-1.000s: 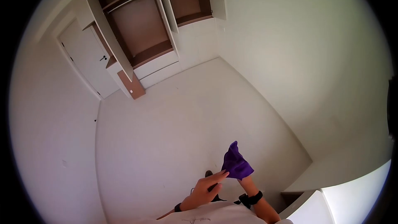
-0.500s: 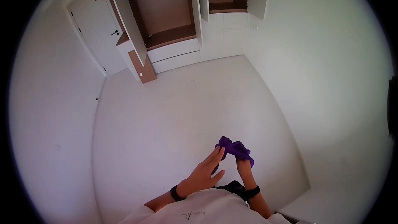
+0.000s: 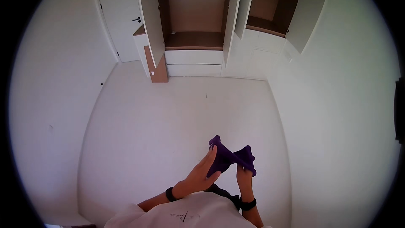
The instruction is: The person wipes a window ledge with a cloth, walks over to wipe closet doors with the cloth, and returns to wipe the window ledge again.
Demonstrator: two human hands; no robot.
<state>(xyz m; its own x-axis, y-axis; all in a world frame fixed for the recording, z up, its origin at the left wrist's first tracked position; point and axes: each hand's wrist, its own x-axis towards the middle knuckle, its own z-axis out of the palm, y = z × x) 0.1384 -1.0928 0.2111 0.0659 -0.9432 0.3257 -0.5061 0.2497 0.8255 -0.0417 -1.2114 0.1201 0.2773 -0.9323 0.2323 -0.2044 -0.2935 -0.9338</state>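
A purple cloth (image 3: 223, 160) stretches between my two hands, narrowed in its middle, with loose points sticking up on each side. My left hand (image 3: 200, 175) is against the cloth's left part, its fingers up along the edge and the thumb below, holding it. My right hand (image 3: 244, 177) is under the right part, which covers its fingers. Each wrist wears a black band.
Ahead stands a wardrobe (image 3: 194, 41) with its doors swung out and white drawers (image 3: 194, 63) below. A white door (image 3: 119, 17) is at the back left. Pale walls flank the light floor (image 3: 177, 109).
The view has turned, bringing the wardrobe round to face me. The cloth went from bunched over my right hand to spread between both hands, and my left hand took hold of its left part.
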